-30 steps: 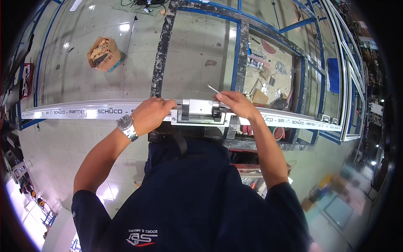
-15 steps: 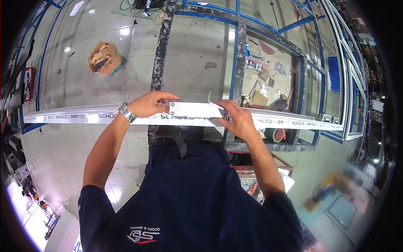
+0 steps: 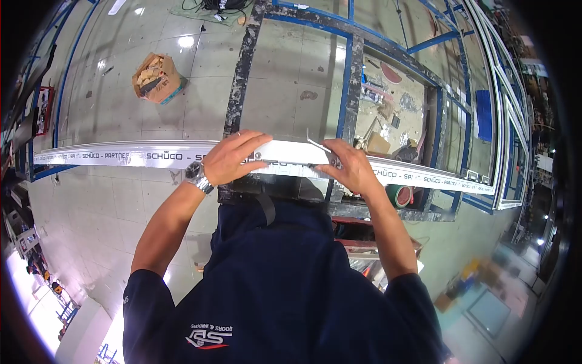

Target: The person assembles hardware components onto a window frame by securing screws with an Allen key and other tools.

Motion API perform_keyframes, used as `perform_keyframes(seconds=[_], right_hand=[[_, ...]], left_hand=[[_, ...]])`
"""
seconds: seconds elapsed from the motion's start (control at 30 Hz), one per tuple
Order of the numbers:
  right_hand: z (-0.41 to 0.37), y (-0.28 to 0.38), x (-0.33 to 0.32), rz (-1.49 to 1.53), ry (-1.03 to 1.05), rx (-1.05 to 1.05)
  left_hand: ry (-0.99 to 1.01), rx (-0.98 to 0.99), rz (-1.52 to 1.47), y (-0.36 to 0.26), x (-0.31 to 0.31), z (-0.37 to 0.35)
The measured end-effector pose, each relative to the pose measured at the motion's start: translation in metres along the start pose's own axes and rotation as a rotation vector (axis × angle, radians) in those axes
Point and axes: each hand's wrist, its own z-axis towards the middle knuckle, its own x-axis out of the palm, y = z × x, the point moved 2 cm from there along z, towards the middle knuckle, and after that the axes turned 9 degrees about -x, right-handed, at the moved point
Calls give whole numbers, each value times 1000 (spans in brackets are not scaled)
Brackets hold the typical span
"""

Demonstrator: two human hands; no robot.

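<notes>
"How are my hands set?"

"Both your forearms reach far and inward to the white block, which sits mid-scene along the long printed profile. Your left hand straddles its left end, fingers extended over the far edge, thumb on the near side. A watch circles that wrist."

"And my right?"

"Your right hand rests at the block's right end, fingers curled, pinching a bent metal key whose tip points far."

"Any containers?"

"A cardboard box stands open on the floor, far left, filled with light-brown pieces and one dark piece."
</notes>
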Motion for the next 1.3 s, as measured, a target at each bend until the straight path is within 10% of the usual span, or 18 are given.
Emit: perform_keyframes(seconds=[0.9, 1.3], right_hand=[[37, -59, 14, 543, 330, 421], [61, -93, 30, 290, 583, 484]], left_hand=[[253, -437, -382, 43, 27, 37], [284, -571, -162, 72, 46, 44]])
